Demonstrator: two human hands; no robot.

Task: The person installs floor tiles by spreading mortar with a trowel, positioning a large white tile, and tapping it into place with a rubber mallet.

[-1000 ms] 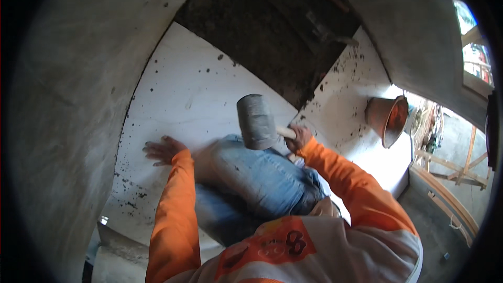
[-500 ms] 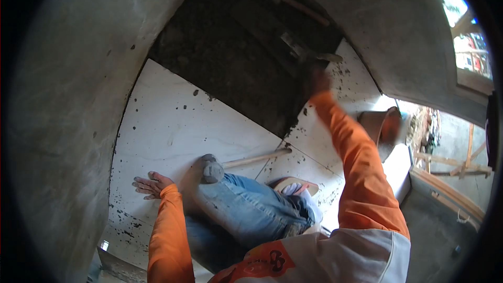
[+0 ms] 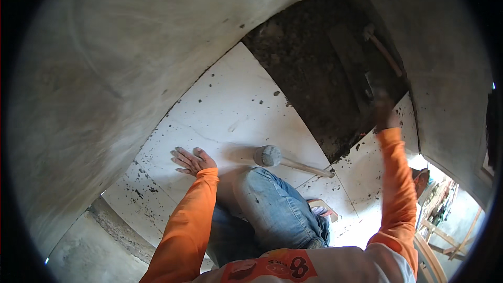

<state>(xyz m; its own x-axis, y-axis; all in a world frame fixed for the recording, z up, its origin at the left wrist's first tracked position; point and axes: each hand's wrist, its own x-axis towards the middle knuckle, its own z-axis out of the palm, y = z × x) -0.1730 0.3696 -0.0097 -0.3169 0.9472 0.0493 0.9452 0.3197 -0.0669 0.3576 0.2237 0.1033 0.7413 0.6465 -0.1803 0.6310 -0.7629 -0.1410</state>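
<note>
Resting flat on a large white tile (image 3: 236,94), palm down: one left hand (image 3: 193,161), orange-sleeved, fingers spread apart, dusted with grey. One right hand (image 3: 385,111), arm extended to the far right, blurred, at the edge where the dark, rough bed (image 3: 298,68) meets the tiles on the right; its fingers are too smeared to read, and whether they grip the tool just beside them cannot be told. That item: one trowel-like tool (image 3: 369,85), pale metal edge visible, lying on the bed. One mallet (image 3: 268,155), grey cylindrical head, light wooden handle, lying on the white tile between the two hands, its handle end near the tile joint. One hammer (image 3: 385,51), wooden-handled, on the bed near the right-hand wall (image 3: 445,73). One long flat strip (image 3: 346,57), dark, on the bed to the left of the hammer. One pair of blue jeans (image 3: 277,204), worn, the bent knee just beside the mallet head. One sandal (image 3: 329,210), partly hidden by the leg. One bucket (image 3: 419,177), brownish, partly behind the right sleeve. Dark specks dot the tiles.
</note>
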